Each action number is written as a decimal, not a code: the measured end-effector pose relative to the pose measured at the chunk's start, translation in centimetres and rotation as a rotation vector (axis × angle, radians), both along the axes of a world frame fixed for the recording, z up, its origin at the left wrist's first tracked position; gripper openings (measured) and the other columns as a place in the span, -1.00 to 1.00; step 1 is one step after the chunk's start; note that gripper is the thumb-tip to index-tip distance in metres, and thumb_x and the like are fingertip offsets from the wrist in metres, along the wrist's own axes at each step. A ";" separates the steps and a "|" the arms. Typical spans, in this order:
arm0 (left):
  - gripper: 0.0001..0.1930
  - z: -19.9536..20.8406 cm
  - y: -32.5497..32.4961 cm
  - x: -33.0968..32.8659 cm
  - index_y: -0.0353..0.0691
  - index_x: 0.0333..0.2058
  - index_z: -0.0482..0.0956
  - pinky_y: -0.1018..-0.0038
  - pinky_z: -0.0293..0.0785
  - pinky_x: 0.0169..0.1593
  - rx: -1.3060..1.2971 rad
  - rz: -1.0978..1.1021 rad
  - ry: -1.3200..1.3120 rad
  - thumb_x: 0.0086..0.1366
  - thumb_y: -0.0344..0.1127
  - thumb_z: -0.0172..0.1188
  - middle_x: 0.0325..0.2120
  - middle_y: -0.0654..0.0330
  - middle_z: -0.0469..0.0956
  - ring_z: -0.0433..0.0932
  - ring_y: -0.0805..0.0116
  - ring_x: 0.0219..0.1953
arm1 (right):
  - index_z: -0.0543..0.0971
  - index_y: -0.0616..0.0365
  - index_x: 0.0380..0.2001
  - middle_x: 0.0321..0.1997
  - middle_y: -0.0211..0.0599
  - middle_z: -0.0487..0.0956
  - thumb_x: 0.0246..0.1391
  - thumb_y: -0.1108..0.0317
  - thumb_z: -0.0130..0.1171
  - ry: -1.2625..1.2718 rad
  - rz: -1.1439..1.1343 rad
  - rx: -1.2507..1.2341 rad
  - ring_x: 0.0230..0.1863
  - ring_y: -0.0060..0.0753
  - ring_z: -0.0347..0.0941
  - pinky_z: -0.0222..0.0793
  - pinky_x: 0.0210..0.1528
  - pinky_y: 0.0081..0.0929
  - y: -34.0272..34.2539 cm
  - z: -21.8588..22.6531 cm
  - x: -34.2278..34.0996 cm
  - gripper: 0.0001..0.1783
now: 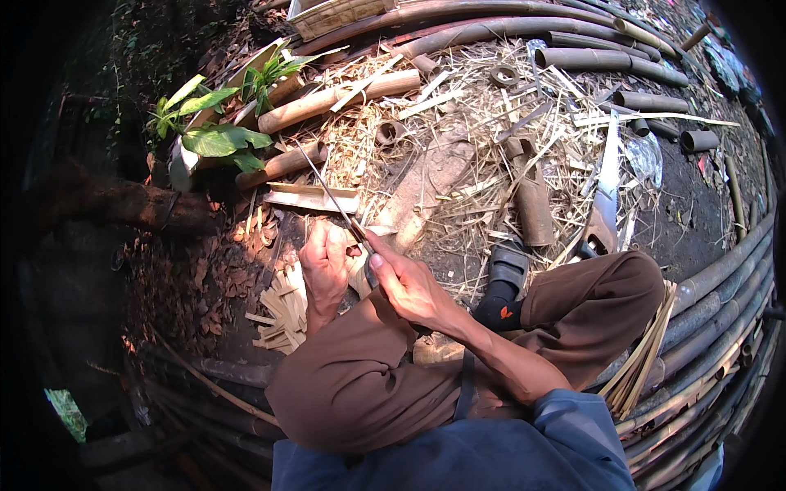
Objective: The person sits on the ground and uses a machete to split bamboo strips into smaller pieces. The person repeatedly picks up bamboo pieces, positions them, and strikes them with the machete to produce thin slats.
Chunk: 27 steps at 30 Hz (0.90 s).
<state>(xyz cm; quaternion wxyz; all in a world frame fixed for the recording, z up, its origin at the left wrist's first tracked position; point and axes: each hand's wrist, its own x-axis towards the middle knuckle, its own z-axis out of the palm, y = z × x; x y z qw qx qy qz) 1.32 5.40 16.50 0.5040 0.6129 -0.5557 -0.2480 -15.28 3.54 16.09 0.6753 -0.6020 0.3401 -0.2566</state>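
Brown trousers (344, 385), with the legs folded, are seen nearest, just short of the knife (332, 192). Its near end is gripped by the right hand (401, 282), with the fingers wrapped round and the thumb extended; the thin blade is pointed away and to the left. Just left of the knife's near end, the left hand (326, 260) is held with its fingers curled in; whether anything is pinched there cannot be told. Just short of the knife, a pale piece (358, 274) is seen between the hands, and farther left of it split strips (282, 311) are heaped. Paring or splitting of bamboo is judged to be the step in hand; a firm hold on the piece and a stroke kept clear of the left fingers seem to be called for next. Beyond the knife, to its right, a bamboo tube (534, 217) and a saw (607, 176) are laid among shavings; farthest beyond it, bamboo poles (508, 29) are ranged.
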 end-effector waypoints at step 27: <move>-0.63 -2.3 1.2 1.1 -0.26 -0.53 0.27 0.50 0.25 -0.52 0.010 -0.026 -0.049 0.50 -0.25 -0.18 -0.66 0.25 0.31 0.34 0.46 -0.63 | 0.45 0.28 -0.25 -0.61 -0.07 0.29 0.35 0.29 -0.11 0.013 -0.050 -0.304 -0.57 -0.17 0.35 0.26 -0.49 -0.25 2.5 -1.2 -0.4 -0.75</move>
